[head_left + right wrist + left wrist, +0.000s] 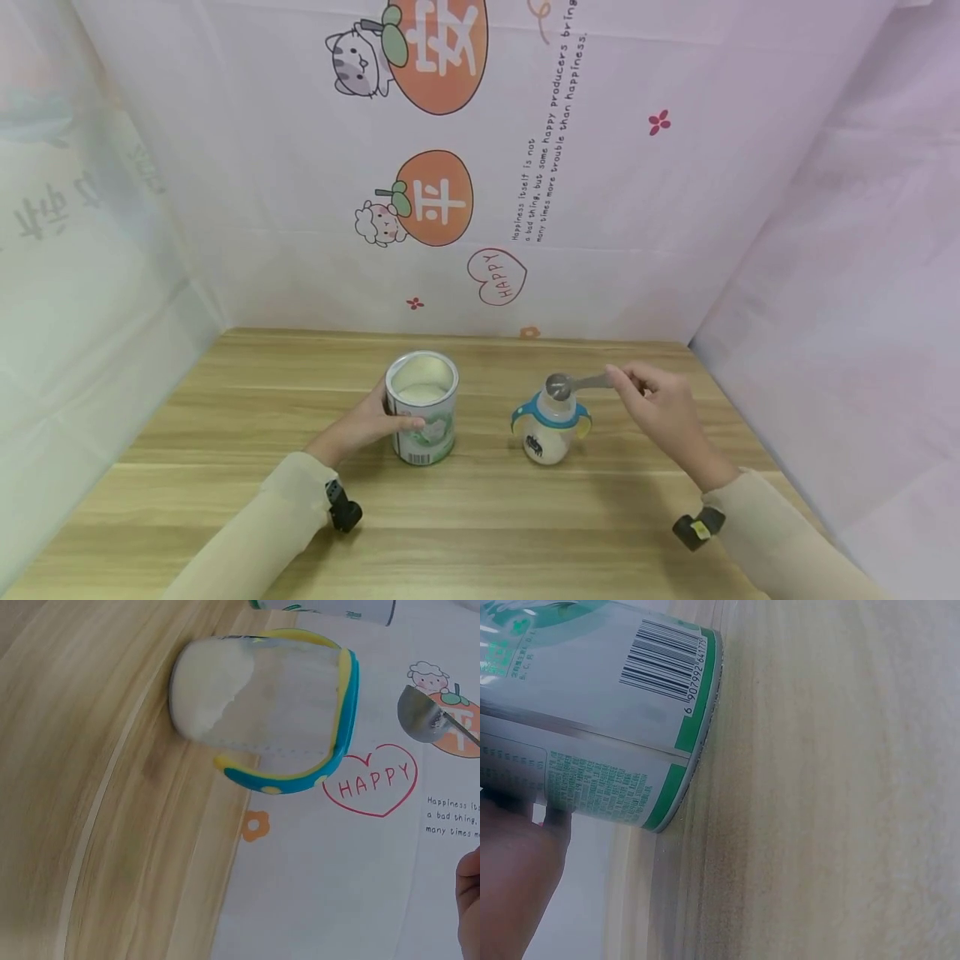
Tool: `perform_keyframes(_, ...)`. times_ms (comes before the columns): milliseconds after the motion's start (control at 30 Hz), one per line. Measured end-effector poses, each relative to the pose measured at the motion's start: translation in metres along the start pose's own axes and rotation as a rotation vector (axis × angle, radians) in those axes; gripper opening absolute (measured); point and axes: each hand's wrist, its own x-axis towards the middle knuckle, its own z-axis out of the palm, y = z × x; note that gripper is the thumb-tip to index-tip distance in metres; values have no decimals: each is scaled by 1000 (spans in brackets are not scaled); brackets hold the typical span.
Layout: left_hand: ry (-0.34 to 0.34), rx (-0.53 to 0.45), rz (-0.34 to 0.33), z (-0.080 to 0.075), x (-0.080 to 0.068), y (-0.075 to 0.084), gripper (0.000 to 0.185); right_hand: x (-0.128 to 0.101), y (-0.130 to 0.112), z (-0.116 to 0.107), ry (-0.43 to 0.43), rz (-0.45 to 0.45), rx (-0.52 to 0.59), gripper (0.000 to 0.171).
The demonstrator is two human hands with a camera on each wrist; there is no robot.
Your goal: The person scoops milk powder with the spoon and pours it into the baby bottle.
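An open milk-powder can (pixel 422 408) with a green and white label stands on the wooden table (pixel 480 517), white powder inside. My left hand (pixel 367 425) grips its side; the left wrist view shows the can (pixel 607 705) with its barcode, close up. To its right stands a baby bottle (pixel 551 425) with blue and yellow handles and white powder at the bottom, also seen in the right wrist view as the bottle (pixel 262 705). My right hand (pixel 656 400) pinches a metal spoon (pixel 573 385) by its handle, bowl over the bottle's mouth. The spoon (pixel 424 716) bowl looks empty.
Pale printed cloth walls (pixel 525 167) enclose the table at the back and both sides, with a "HAPPY" heart (pixel 371 780) behind the bottle. Bare wood lies in front of the can and bottle.
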Motion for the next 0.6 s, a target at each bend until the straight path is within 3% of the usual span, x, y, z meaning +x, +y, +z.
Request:
perform_keyframes(200,2,10,-5,0,0,0,100,2,-4,-1,-5,246,77,23)
perform_keyframes(500,11,25,-29,0,-1,0,101,7,-5,-4,-85,504,179,35)
perform_keyframes(600,8,21,-26,0,-1,0,101,10,-6,-4,-101,551,239,40)
